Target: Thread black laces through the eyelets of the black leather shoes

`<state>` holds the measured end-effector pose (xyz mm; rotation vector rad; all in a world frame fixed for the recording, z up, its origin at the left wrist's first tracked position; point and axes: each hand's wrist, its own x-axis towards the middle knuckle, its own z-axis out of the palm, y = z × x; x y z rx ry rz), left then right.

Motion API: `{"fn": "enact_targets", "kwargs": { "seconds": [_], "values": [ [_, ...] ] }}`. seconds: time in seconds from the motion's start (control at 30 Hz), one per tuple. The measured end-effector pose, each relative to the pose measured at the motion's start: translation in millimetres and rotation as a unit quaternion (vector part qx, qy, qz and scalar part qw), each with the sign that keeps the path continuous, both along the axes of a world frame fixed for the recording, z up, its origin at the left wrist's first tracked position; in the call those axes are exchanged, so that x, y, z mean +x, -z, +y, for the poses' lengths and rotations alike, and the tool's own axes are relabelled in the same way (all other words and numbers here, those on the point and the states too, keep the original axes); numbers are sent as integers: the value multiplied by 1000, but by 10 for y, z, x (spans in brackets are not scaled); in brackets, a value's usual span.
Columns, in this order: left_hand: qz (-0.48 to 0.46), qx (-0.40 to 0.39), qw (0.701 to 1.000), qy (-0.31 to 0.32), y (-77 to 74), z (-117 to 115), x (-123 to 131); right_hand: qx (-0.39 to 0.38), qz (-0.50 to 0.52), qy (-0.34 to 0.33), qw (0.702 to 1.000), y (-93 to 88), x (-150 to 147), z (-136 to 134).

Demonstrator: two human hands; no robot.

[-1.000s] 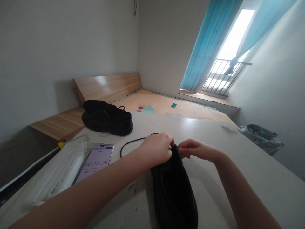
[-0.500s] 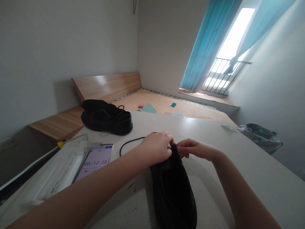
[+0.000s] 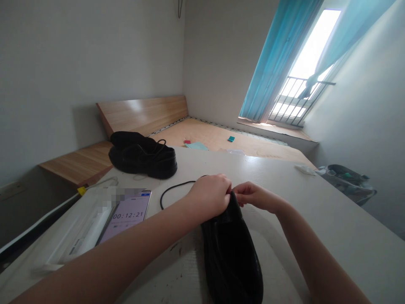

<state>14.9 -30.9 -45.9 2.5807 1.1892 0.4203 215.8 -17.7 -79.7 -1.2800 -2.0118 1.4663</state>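
Note:
A black shoe (image 3: 232, 253) lies on the white table with its opening towards me and its toe end pointing away. My left hand (image 3: 212, 195) is closed over the left side of the shoe's tongue and lacing area, fingertips partly hidden. On the right side of that same part, my right hand (image 3: 251, 195) pinches with thumb and fingers; what sits between them is hidden. A loose black shoelace (image 3: 172, 188) curves out over the table from behind my left hand. The second black shoe (image 3: 144, 156), laced, rests at the back left.
Left of my left forearm lie a phone (image 3: 128, 215) showing a running timer and a clear plastic case (image 3: 68, 236). Beyond the white table (image 3: 335, 223) is a bed (image 3: 215, 131). A bin with a plastic liner (image 3: 351, 183) stands off the right edge.
My right hand has shifted slightly up and left, closer to my left hand at the tongue. The timer has gone from 12:20 to 12:21. The shoe has barely moved.

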Motion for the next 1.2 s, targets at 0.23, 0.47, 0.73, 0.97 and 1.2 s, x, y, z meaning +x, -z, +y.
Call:
{"fn": "enact_targets", "kwargs": {
  "seconds": [0.23,0.47,0.73,0.97,1.2],
  "values": [
    [-65,42,997,-23,-183,41,-99,101,82,68,989,-172,-79,-104],
    [-146,41,988,39,-565,-90,-211,158,223,106,956,-362,-316,-362],
    [-8,-86,995,54,-769,-66,-597,238,124,155,951,-400,-369,-365],
    [177,-189,966,-17,-585,32,-634,290,-67,133,945,-311,-589,-405],
    [190,-186,964,-9,-513,33,-511,334,-201,72,918,-404,-656,-383]
  ]
}}
